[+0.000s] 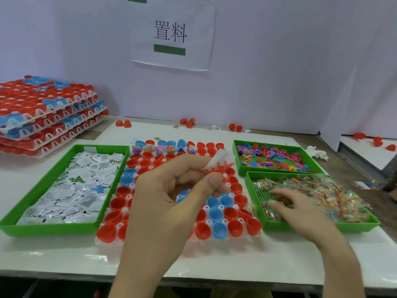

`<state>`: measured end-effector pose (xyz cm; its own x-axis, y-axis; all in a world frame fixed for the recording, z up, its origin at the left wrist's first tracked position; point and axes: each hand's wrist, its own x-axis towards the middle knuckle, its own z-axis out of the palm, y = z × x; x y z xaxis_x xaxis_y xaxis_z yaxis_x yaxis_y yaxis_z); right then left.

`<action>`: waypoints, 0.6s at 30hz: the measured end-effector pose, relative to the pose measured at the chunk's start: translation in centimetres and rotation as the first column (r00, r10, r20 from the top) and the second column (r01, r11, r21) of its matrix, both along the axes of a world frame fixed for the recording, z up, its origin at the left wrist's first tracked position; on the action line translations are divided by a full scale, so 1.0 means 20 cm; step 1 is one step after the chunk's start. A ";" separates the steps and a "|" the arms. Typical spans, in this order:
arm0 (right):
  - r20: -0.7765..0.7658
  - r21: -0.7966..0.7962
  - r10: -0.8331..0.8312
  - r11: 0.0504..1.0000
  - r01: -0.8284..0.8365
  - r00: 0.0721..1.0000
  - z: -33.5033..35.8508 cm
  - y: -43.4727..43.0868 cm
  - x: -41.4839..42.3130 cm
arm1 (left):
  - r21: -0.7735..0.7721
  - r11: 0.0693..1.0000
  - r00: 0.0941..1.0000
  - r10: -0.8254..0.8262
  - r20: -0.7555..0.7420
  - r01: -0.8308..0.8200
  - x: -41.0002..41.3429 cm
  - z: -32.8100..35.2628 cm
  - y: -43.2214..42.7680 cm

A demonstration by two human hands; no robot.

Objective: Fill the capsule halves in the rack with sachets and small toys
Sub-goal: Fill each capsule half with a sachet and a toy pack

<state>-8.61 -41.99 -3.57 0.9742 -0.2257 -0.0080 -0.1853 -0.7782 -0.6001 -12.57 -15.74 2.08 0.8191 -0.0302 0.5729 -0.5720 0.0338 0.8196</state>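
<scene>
White table point(214, 261) carries the rack point(125, 210) of red and blue capsule halves point(234, 227) at centre. The green sachet tray point(49, 230) lies touching the rack's left edge. The packet tray point(279, 226) and the toy tray point(240, 168) lie to its right. The left hand point(171, 190), raised above the rack, pinches a white sachet point(217, 158) and a red toy point(221, 166) together. The right hand point(300, 214), motion-blurred, rests extended fingers on the clear packets point(335, 198).
</scene>
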 end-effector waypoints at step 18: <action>0.446 0.322 -0.285 0.936 0.145 0.848 -0.04 0.04 0.04 | 0.098 0.995 0.993 -0.017 0.119 0.005 -0.01 0.00 -0.01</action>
<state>-7.86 -41.13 -4.39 0.7978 -0.4874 0.3551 0.0352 -0.5502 -0.8343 -12.79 -15.99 2.18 0.7444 -0.0991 0.6603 -0.6659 -0.0362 0.7452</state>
